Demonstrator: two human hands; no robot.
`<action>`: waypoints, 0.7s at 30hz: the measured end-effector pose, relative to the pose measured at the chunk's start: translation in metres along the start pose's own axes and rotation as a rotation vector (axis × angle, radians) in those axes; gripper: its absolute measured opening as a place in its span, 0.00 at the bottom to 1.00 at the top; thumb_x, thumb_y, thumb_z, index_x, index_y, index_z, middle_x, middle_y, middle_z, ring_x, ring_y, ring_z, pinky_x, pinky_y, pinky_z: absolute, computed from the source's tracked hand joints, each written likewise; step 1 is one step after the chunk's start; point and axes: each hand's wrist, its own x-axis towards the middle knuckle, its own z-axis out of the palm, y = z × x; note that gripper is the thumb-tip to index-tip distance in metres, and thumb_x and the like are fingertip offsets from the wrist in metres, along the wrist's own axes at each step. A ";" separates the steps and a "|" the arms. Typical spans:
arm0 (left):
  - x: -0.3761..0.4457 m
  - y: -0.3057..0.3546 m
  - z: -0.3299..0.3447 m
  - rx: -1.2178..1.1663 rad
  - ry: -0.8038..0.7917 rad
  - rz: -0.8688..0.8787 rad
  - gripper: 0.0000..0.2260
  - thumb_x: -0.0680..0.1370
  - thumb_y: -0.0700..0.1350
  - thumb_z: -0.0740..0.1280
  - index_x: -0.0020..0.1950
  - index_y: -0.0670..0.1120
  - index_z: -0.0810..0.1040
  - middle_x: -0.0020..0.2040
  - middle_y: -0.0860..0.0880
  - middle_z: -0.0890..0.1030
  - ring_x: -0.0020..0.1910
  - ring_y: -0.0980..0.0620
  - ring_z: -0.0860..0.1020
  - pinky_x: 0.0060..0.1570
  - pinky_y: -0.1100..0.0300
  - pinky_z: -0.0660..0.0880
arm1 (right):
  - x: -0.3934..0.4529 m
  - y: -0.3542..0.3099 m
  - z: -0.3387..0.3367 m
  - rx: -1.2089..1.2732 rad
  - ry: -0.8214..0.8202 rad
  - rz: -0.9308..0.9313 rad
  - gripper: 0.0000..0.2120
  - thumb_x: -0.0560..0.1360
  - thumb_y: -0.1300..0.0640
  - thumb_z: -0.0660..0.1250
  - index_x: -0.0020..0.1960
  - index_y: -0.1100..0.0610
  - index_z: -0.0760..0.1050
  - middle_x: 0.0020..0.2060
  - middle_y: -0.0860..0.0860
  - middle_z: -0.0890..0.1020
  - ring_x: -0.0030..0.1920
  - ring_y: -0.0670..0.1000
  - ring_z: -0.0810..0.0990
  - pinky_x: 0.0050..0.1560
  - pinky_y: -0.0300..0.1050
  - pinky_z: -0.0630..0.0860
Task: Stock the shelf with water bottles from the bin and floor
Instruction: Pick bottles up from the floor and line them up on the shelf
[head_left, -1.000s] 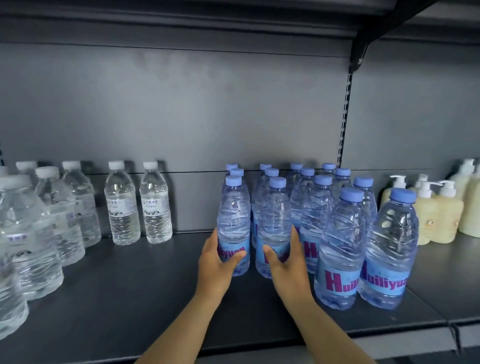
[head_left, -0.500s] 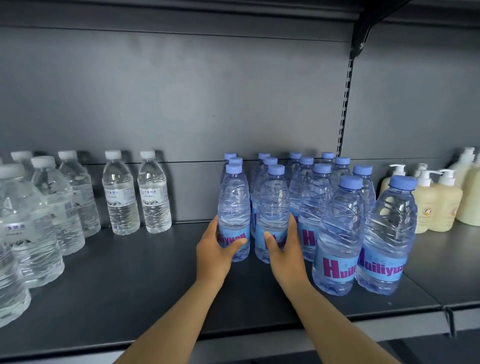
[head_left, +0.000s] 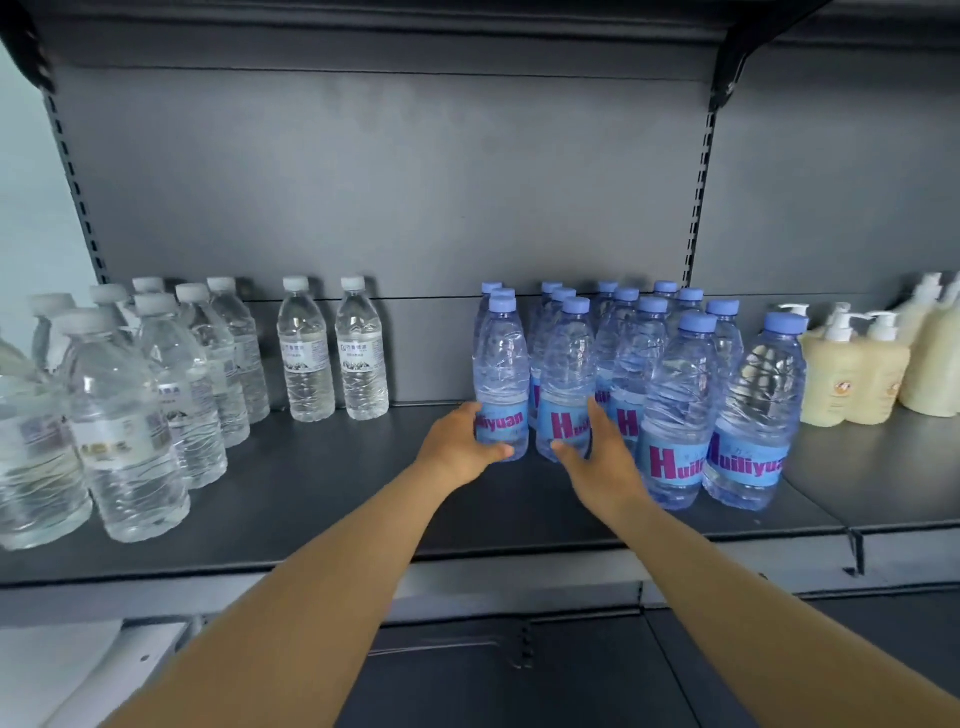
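Several blue-capped water bottles with blue labels stand in rows on the dark grey shelf (head_left: 322, 499). My left hand (head_left: 457, 446) is wrapped around the base of the leftmost front blue-capped bottle (head_left: 501, 374). My right hand (head_left: 597, 452) grips the base of the blue-capped bottle beside it (head_left: 566, 379). Both bottles stand upright on the shelf. Two taller blue-capped bottles (head_left: 675, 405) stand further forward on the right.
Clear white-capped water bottles (head_left: 130, 415) crowd the shelf's left side, with two more (head_left: 332, 358) near the back wall. Cream pump bottles (head_left: 852, 374) stand on the neighbouring shelf at right. Bare shelf lies between the clear and blue groups. A lower shelf shows below.
The view has pulled back and dropped, showing more of the shelf front. My hands stay on the two front bottles, which have slid slightly back toward the rows.
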 end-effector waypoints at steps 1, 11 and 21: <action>-0.010 0.003 -0.005 0.059 -0.032 0.032 0.27 0.73 0.45 0.72 0.70 0.48 0.67 0.63 0.54 0.74 0.61 0.55 0.73 0.55 0.66 0.65 | -0.009 -0.004 -0.004 -0.044 -0.010 -0.033 0.30 0.76 0.59 0.65 0.74 0.54 0.57 0.68 0.53 0.67 0.69 0.53 0.67 0.64 0.40 0.62; -0.123 -0.013 -0.044 0.723 -0.159 0.094 0.35 0.75 0.54 0.67 0.77 0.49 0.54 0.77 0.46 0.52 0.77 0.47 0.49 0.73 0.52 0.54 | -0.096 -0.033 -0.013 -0.703 -0.153 -0.276 0.37 0.72 0.37 0.64 0.75 0.51 0.57 0.73 0.54 0.59 0.75 0.55 0.54 0.73 0.57 0.56; -0.255 -0.058 -0.051 0.874 -0.144 -0.104 0.36 0.74 0.56 0.67 0.76 0.51 0.53 0.77 0.46 0.51 0.76 0.46 0.51 0.72 0.50 0.55 | -0.200 -0.039 0.012 -0.712 -0.409 -0.360 0.36 0.73 0.39 0.63 0.75 0.50 0.54 0.74 0.54 0.55 0.75 0.56 0.50 0.73 0.54 0.51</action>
